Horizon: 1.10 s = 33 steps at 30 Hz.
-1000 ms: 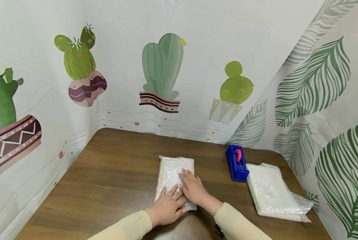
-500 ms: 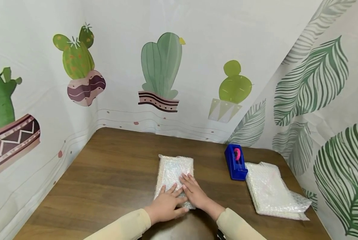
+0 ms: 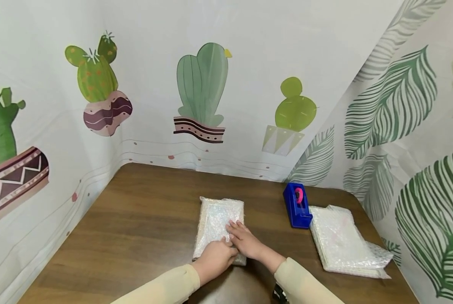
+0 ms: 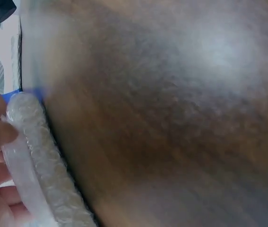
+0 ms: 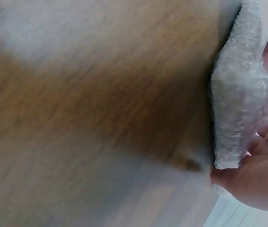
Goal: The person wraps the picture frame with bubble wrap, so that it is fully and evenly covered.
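Observation:
A flat bubble-wrapped package (image 3: pixel 218 215) lies on the brown table, directly in front of me. At its near end, my left hand (image 3: pixel 216 255) has its fingers curled in and pinches the loose edge of the wrap. The left wrist view shows the thumb (image 4: pixel 1 132) on that clear flap (image 4: pixel 22 175), which stands over the package's thick bubbly side. My right hand (image 3: pixel 247 240) rests on the package's right side, fingers stretched across the top. In the right wrist view its thumb (image 5: pixel 223 177) lies low by the package's end (image 5: pixel 235 113).
A blue tape dispenser (image 3: pixel 297 207) with a pink core stands at the back right. Beside it, a larger bubble-wrapped bundle (image 3: pixel 344 238) has a loose flap toward the table's right edge. A cactus-and-leaf printed cloth (image 3: pixel 249 84) hangs behind the table (image 3: pixel 146 211).
My left hand's fingers have gone from spread flat on the package to curled at its near edge. The right hand stays on the right side, almost unmoved.

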{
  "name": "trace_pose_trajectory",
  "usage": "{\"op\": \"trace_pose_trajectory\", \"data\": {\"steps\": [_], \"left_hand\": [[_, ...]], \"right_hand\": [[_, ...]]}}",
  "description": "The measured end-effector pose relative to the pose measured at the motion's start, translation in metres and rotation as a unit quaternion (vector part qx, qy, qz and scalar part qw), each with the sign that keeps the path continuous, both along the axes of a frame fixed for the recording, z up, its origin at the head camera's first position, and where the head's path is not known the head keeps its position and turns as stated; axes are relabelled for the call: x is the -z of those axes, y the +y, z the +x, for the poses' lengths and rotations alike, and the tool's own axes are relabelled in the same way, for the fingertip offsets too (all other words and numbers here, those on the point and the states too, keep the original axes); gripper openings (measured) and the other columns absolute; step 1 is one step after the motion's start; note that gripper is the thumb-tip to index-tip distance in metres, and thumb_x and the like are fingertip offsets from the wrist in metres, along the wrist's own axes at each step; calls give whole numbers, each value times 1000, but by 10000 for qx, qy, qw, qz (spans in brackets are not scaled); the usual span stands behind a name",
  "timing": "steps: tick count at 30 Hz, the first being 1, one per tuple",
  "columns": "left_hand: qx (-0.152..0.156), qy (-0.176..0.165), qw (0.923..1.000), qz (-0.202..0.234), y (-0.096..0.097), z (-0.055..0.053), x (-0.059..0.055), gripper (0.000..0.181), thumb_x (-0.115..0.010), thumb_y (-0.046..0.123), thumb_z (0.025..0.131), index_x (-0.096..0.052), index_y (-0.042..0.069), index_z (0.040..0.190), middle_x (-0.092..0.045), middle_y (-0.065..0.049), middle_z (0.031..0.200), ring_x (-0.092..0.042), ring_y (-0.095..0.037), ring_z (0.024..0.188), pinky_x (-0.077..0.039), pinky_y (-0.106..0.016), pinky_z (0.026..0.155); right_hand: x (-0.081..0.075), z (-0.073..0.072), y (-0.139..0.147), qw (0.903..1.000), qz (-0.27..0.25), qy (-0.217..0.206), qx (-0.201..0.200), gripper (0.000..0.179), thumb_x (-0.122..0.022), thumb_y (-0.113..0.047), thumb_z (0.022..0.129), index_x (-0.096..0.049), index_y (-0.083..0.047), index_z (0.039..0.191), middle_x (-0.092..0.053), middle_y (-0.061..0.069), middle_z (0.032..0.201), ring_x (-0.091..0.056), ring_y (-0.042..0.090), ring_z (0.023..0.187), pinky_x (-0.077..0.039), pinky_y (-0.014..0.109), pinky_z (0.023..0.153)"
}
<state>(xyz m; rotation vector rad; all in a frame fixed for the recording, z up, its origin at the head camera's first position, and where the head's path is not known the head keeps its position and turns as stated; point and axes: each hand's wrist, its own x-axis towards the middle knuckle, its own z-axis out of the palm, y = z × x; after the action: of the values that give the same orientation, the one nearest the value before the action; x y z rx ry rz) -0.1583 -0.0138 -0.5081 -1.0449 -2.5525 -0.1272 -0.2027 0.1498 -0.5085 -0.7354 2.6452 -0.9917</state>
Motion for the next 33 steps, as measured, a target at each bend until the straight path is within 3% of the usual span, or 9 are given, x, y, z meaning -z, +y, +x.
{"op": "trace_pose_trajectory", "data": {"steps": [3,6,11,14,18,22,25,29,33], "left_hand": [[56,464,9978,-464,1,3,1,16,-78,22,82,-79,24,98,-80,3,105,-78,-14,91,-61,-23,65],[131,609,9940,-896,-2,7,2,23,-74,22,85,-77,22,108,-78,2,114,-76,-14,99,-61,-22,72],[286,169,9968,-733,-16,16,6,45,-71,15,88,-69,18,132,-68,-8,134,-67,-20,119,-57,-25,98],[270,74,9981,-554,-25,22,12,57,-71,13,84,-64,22,140,-62,-9,132,-59,-20,117,-54,-27,100],[351,170,9967,-711,-31,26,13,58,-68,18,86,-61,22,143,-59,-7,126,-55,-18,114,-51,-31,103],[528,-421,9976,-144,-39,21,6,43,-63,19,95,-65,15,138,-67,-4,125,-62,-16,116,-53,-30,102],[599,-713,9954,233,-50,13,5,36,-60,22,101,-67,15,135,-71,1,124,-66,-14,116,-55,-32,102],[697,-870,9936,-176,-61,8,10,42,-49,32,108,-56,20,147,-62,0,144,-59,-18,133,-51,-45,110],[710,-1275,9876,-583,-62,9,14,48,-38,40,111,-43,27,157,-46,-2,162,-47,-21,148,-45,-52,115]], "right_hand": [[-4,2,0,9998,-91,-174,-16,48,-43,-19,108,-48,9,147,-36,33,159,-22,59,151,-18,72,122],[-5,4,-1,9997,-93,-216,-59,49,-43,-22,109,-47,7,148,-34,32,160,-21,59,151,-18,73,121],[0,6,0,10000,-64,-68,26,50,-40,-25,110,-47,6,149,-35,30,161,-20,57,152,-18,73,121],[4,7,2,9999,-51,82,31,53,-40,-29,110,-47,7,149,-35,31,161,-21,57,152,-18,75,120],[8,7,4,9992,210,336,-102,59,-44,-36,109,-44,4,151,-35,28,163,-23,55,152,-21,73,120],[9,10,5,9953,613,710,-255,59,-44,-36,109,-43,3,153,-36,28,162,-28,54,150,-27,67,120],[6,11,5,9948,624,740,-308,55,-44,-30,110,-43,6,151,-37,32,160,-28,57,148,-28,68,120],[6,10,3,9953,618,688,-287,54,-46,-26,109,-41,8,151,-35,31,161,-26,55,151,-28,70,119],[10,11,1,9927,807,868,-230,55,-43,-29,110,-41,6,153,-35,28,163,-26,52,152,-30,67,119]]}}
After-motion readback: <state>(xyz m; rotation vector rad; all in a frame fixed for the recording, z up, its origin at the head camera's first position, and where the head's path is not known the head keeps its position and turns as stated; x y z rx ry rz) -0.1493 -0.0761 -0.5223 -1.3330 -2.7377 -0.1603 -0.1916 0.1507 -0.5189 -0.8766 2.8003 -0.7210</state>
